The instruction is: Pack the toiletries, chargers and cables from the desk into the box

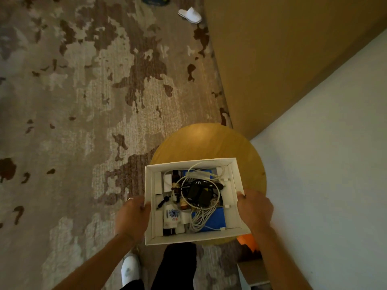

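**Packed box held over a round table**

Head view: We hold the box [193, 200] between both hands, our left hand [132, 216] clasping its left wall with the thumb hooked over the rim, our right hand [254, 208] gripping the right wall the same way. Between our palms lie white cables [202, 219], a black charger [198, 194], a white bottle [172, 215] and a blue pouch [215, 220]. Beyond our fingers, under the box's far half, is the table [209, 143]; whether the box rests on it we cannot tell. We judge the load light but loose, likely to slide if tilted. The thin card walls look apt to flex, so we would keep hold at mid-wall on opposite sides, level, perhaps with fingers under the base. A slipper [190, 15] lies on the carpet [83, 101], well away from our grip.
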Demonstrator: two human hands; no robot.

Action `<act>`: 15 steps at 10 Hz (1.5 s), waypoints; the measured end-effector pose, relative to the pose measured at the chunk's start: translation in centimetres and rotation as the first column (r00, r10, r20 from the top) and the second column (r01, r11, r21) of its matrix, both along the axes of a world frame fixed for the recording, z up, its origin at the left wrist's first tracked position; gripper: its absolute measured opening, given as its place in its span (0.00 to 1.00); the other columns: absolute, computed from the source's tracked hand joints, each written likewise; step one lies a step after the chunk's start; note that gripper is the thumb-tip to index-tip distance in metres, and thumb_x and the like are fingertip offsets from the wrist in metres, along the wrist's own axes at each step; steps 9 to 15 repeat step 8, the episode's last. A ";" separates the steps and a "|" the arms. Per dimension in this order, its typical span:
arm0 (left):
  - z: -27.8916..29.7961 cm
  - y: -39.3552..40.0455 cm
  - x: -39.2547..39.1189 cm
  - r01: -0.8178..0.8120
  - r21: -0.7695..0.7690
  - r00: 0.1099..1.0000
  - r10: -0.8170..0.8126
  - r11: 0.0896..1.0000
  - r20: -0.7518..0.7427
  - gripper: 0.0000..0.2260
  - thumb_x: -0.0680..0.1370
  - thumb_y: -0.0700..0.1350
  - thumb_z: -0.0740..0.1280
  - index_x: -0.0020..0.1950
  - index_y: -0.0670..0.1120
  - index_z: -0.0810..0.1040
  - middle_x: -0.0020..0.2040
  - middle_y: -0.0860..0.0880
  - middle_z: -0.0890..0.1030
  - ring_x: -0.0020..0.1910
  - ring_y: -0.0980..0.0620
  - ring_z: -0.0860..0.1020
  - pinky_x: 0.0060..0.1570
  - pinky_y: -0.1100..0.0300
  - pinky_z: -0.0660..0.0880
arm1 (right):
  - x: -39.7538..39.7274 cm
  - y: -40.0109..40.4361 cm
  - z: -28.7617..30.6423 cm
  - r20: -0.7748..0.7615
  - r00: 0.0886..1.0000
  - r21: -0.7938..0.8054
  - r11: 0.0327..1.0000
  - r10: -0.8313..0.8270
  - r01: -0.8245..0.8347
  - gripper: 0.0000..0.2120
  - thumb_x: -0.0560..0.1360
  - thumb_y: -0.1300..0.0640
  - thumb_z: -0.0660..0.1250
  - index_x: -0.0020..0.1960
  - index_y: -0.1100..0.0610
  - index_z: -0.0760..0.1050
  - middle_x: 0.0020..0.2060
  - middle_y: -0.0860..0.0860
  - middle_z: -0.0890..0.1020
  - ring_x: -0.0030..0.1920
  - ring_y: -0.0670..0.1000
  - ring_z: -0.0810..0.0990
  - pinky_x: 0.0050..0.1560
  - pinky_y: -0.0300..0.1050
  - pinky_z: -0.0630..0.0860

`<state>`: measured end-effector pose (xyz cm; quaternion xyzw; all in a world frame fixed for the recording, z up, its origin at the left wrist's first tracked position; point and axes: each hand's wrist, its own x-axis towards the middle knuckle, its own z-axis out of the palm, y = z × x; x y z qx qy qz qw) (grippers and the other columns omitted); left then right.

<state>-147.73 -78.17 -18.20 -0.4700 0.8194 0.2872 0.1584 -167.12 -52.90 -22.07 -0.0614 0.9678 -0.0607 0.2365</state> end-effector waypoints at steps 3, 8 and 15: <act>-4.2 -1.4 -4.7 0.093 -0.038 0.996 -0.093 0.995 0.004 0.16 0.81 0.45 0.64 0.34 0.44 0.67 0.33 0.44 0.74 0.30 0.46 0.73 0.30 0.55 0.66 | -2.6 0.7 -4.2 -0.062 0.998 -0.065 0.998 -0.029 0.025 0.21 0.82 0.49 0.62 0.30 0.50 0.66 0.27 0.47 0.72 0.28 0.45 0.71 0.32 0.42 0.65; -0.8 -4.5 -6.1 0.315 0.196 0.917 -0.351 0.929 0.189 0.12 0.82 0.50 0.61 0.59 0.47 0.80 0.56 0.44 0.83 0.53 0.42 0.80 0.53 0.48 0.79 | -5.6 0.2 3.6 0.264 0.962 0.095 0.991 0.067 -0.095 0.15 0.82 0.47 0.57 0.42 0.52 0.75 0.36 0.48 0.77 0.35 0.47 0.73 0.42 0.46 0.70; -0.8 -4.5 -6.1 0.315 0.196 0.917 -0.351 0.929 0.189 0.12 0.82 0.50 0.61 0.59 0.47 0.80 0.56 0.44 0.83 0.53 0.42 0.80 0.53 0.48 0.79 | -5.6 0.2 3.6 0.264 0.962 0.095 0.991 0.067 -0.095 0.15 0.82 0.47 0.57 0.42 0.52 0.75 0.36 0.48 0.77 0.35 0.47 0.73 0.42 0.46 0.70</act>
